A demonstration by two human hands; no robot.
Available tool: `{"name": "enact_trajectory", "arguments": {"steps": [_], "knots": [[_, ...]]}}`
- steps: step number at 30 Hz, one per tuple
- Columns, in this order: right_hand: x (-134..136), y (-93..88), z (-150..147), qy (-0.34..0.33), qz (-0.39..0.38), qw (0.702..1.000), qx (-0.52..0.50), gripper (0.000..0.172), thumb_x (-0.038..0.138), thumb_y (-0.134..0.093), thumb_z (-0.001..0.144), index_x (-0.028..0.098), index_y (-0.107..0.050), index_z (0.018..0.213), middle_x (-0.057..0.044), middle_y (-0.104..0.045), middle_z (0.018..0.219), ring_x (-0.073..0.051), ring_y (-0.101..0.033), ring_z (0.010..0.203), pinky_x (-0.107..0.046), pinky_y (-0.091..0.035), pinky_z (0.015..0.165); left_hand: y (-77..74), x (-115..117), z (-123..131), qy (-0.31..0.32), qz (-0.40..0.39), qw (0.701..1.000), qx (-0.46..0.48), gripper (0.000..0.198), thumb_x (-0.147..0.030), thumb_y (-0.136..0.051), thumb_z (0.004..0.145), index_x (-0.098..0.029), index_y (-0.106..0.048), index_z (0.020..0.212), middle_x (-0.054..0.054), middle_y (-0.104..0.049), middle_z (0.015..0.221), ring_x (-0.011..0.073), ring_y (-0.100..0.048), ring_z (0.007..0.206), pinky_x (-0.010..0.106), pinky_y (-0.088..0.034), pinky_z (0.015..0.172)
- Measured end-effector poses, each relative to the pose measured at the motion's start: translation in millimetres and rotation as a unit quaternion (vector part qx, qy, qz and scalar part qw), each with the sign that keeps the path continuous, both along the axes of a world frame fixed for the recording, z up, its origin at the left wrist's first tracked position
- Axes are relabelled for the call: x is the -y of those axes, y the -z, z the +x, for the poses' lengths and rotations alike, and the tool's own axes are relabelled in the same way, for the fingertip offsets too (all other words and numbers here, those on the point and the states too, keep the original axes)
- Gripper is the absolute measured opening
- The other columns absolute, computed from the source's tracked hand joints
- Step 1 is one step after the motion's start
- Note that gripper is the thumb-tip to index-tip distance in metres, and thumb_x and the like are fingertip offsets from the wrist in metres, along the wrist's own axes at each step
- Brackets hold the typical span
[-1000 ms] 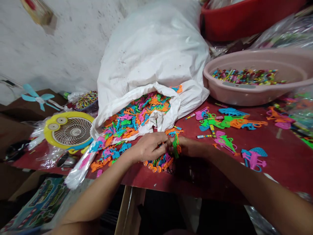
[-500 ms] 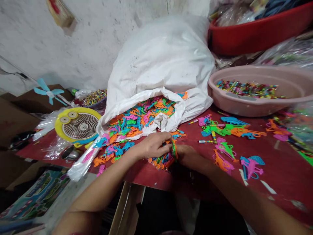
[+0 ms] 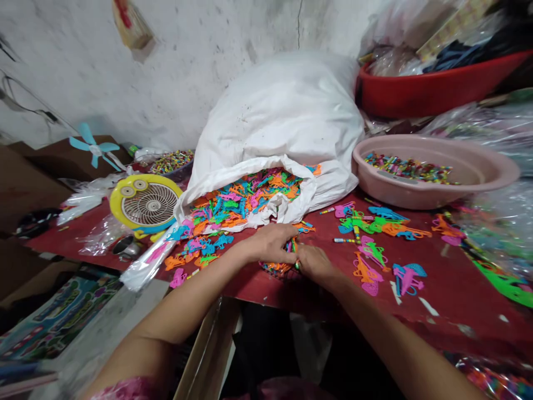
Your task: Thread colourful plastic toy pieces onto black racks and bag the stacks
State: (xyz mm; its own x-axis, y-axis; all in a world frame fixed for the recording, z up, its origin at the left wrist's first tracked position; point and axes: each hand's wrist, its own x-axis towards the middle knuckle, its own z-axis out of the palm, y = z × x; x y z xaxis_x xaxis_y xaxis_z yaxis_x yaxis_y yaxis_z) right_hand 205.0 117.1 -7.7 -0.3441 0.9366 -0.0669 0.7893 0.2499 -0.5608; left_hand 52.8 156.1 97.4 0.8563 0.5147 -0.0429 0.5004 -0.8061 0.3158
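Note:
My left hand (image 3: 272, 244) curls over a bundle of small colourful plastic pieces (image 3: 278, 269) near the table's front edge. Against the bundle's right side, my right hand (image 3: 315, 263) is closed, its fingers mostly hidden behind the knuckles. Both hands touch the bundle, and its exact make-up is partly covered. Just beyond them lies the open mouth of a big white sack (image 3: 283, 122), full of bright plastic toys (image 3: 250, 194) in orange, blue, green and pink. More toys (image 3: 208, 244) have spilled out left of my left wrist.
Right of my hands, loose toys (image 3: 410, 278) and candy-filled tubes (image 3: 347, 240) lie on the red table (image 3: 462, 266). A pink basin (image 3: 416, 194) holds small candies, below a red tub (image 3: 433, 91). A yellow fan (image 3: 114, 205) and a metal cup (image 3: 127, 247) stand left.
My right hand has come round closer to my left, and the bundle's orange round ends no longer show clearly. The camera view has shifted slightly.

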Motion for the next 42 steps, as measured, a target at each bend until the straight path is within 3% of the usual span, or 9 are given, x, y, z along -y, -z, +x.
{"name": "enact_trajectory", "arguments": {"steps": [5, 8, 10, 15, 19, 27, 34, 39, 42], "knots": [[2.7, -2.6, 15.6, 0.015, 0.015, 1.0, -0.007, 0.028, 0.011, -0.049, 0.078, 0.015, -0.065, 0.102, -0.011, -0.07, 0.096, -0.021, -0.064, 0.087, -0.028, -0.045, 0.075, -9.2, -1.5, -10.0, 0.038, -0.009, 0.998, 0.053, 0.039, -0.038, -0.058, 0.088, -0.019, -0.06, 0.121, 0.009, -0.067, 0.111, 0.0241, -0.063, 0.101, 0.036, -0.048, 0.09], [12.2, 2.1, 29.5, 0.029, 0.064, 0.991, -0.115, 0.042, 0.007, -0.044, 0.076, 0.013, -0.062, 0.113, -0.01, -0.067, 0.102, -0.019, -0.062, 0.092, -0.032, -0.048, 0.084, -8.4, 1.9, -29.7, -0.033, 0.014, 0.989, 0.144, 0.046, -0.046, -0.055, 0.092, -0.018, -0.056, 0.128, 0.012, -0.064, 0.122, 0.0246, -0.059, 0.113, 0.038, -0.045, 0.098], [26.5, 10.4, 29.7, 0.077, 0.103, 0.974, -0.187, 0.047, 0.009, -0.042, 0.078, 0.014, -0.06, 0.121, -0.011, -0.065, 0.11, -0.019, -0.061, 0.099, -0.036, -0.048, 0.092, -1.2, 6.8, -44.9, -0.1, 0.029, 0.977, 0.185, 0.043, -0.047, -0.052, 0.094, -0.018, -0.058, 0.125, 0.012, -0.063, 0.123, 0.0245, -0.058, 0.114, 0.039, -0.043, 0.101], [69.5, 32.6, -15.0, 0.194, 0.166, 0.935, -0.245, 0.041, 0.025, -0.041, 0.089, 0.02, -0.058, 0.127, -0.012, -0.062, 0.12, -0.024, -0.057, 0.114, -0.043, -0.043, 0.103, 29.2, 24.9, -63.5, -0.178, 0.02, 0.963, 0.201, 0.044, -0.048, -0.047, 0.096, -0.02, -0.057, 0.127, 0.01, -0.061, 0.123, 0.0226, -0.057, 0.114, 0.038, -0.044, 0.1], [78.4, 32.5, -47.0, 0.234, 0.198, 0.932, -0.196, 0.034, 0.026, -0.036, 0.093, 0.018, -0.062, 0.115, -0.015, -0.063, 0.111, -0.027, -0.056, 0.108, -0.043, -0.043, 0.099, 39.5, 36.8, -57.8, -0.229, 0.026, 0.951, 0.206, 0.043, -0.047, -0.04, 0.098, -0.018, -0.055, 0.127, 0.01, -0.059, 0.12, 0.0216, -0.056, 0.111, 0.036, -0.045, 0.098], [64.4, 19.9, -31.3, 0.21, 0.181, 0.954, -0.115, 0.036, 0.03, -0.03, 0.098, 0.02, -0.059, 0.079, -0.011, -0.063, 0.08, -0.022, -0.057, 0.079, -0.033, -0.041, 0.075, 32.6, 54.1, -55.7, -0.282, 0.03, 0.945, 0.164, 0.047, -0.057, -0.038, 0.096, -0.02, -0.057, 0.118, 0.01, -0.056, 0.119, 0.0241, -0.058, 0.107, 0.039, -0.047, 0.094], [59.8, 14.1, -26.1, 0.242, 0.161, 0.952, -0.097, 0.037, 0.032, -0.031, 0.099, 0.018, -0.06, 0.078, -0.009, -0.063, 0.08, -0.019, -0.057, 0.077, -0.029, -0.038, 0.071, 27.6, 70.0, -54.4, -0.311, 0.021, 0.941, 0.133, 0.058, -0.068, -0.034, 0.092, -0.021, -0.057, 0.119, 0.009, -0.06, 0.112, 0.0263, -0.061, 0.105, 0.04, -0.048, 0.091], [58.1, 20.1, -19.4, 0.2, 0.152, 0.959, -0.127, 0.029, 0.021, -0.039, 0.088, 0.017, -0.067, 0.093, -0.011, -0.068, 0.094, -0.022, -0.061, 0.091, -0.032, -0.045, 0.084, 27.5, 80.9, -52.4, -0.319, 0.036, 0.942, 0.102, 0.058, -0.069, -0.039, 0.09, -0.021, -0.058, 0.118, 0.009, -0.065, 0.108, 0.027, -0.063, 0.1, 0.039, -0.049, 0.086], [60.5, 32.5, -18.1, 0.18, 0.13, 0.943, -0.248, 0.051, 0.012, -0.043, 0.075, 0.019, -0.063, 0.122, -0.009, -0.069, 0.113, -0.023, -0.061, 0.108, -0.038, -0.047, 0.098, 32.2, 84.7, -47.4, -0.341, 0.082, 0.93, 0.112, 0.057, -0.061, -0.046, 0.091, -0.02, -0.053, 0.129, 0.011, -0.064, 0.114, 0.0287, -0.059, 0.108, 0.041, -0.047, 0.093]]}}
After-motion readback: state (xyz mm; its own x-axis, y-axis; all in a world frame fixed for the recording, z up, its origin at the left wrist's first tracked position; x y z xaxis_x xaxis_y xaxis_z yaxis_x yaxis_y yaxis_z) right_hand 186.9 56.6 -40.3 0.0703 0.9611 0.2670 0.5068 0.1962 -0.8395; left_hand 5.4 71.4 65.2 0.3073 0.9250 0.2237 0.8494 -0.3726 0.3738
